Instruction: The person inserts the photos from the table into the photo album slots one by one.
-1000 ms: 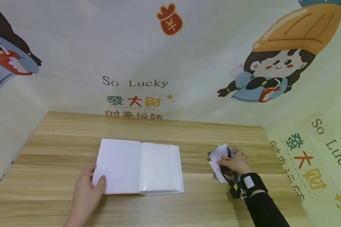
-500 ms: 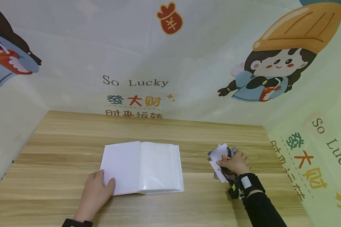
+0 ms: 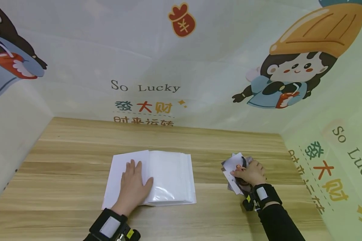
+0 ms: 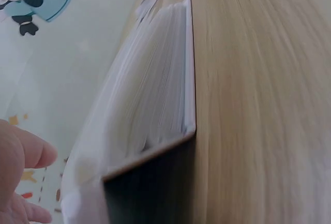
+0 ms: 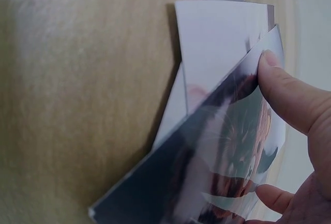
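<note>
Open album (image 3: 169, 177) on desk (image 3: 63, 150) is pressed by flat left hand (image 3: 134, 184); top photo (image 5: 227, 146) of stack is pinched by right hand (image 3: 250, 173).

A light wood-grain counter (image 3: 78, 147) with long horizontal planks fills the lower view. Pale printed backdrop panels (image 3: 87, 60) enclose its far, left and right edges. The far panel bears the words "So Lucky" (image 3: 144, 87), a red money bag (image 3: 182, 20) and a cartoon girl under an orange hat (image 3: 292, 70). The right panel (image 3: 335, 157) repeats the lettering. Light is soft and even.
</note>
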A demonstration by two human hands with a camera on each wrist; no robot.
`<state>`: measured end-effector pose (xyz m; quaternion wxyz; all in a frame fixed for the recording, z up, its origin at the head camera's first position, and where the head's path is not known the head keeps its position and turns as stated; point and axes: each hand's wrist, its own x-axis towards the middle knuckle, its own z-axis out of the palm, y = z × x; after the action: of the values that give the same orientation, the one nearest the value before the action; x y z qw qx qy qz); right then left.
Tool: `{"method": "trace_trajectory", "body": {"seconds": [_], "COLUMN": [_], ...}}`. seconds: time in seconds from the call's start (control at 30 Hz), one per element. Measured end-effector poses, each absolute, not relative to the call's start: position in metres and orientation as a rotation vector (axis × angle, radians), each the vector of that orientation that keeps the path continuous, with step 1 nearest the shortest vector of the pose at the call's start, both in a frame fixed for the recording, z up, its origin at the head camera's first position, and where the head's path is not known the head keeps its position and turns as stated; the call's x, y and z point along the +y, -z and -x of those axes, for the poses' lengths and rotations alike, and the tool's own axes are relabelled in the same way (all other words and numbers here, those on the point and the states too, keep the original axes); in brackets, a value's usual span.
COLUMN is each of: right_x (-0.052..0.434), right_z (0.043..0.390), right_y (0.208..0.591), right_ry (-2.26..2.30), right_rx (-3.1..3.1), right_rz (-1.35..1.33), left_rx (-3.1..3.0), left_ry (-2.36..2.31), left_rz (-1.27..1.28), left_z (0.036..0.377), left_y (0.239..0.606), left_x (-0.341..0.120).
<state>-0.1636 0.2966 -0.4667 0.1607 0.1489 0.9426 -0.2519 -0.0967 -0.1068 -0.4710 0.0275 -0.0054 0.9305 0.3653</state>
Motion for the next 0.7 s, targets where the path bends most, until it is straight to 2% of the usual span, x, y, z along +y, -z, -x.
{"method": "trace_trajectory", "body": {"seconds": [0.3, 0.7], "right_x": [0.299, 0.295], "right_z": [0.166, 0.165], "right_y": [0.467, 0.475], "right_ry": [0.681, 0.792], "right_rx": [2.704, 2.874], "right_rz": [-0.445, -0.485], "left_rx": [2.866, 2.895], "left_ry": [-1.201, -1.099], "left_rz": [0.039, 0.015], "left_z": [0.115, 0.117], "left_y": [0.477, 0.486], "left_x": [-0.076, -0.074]}}
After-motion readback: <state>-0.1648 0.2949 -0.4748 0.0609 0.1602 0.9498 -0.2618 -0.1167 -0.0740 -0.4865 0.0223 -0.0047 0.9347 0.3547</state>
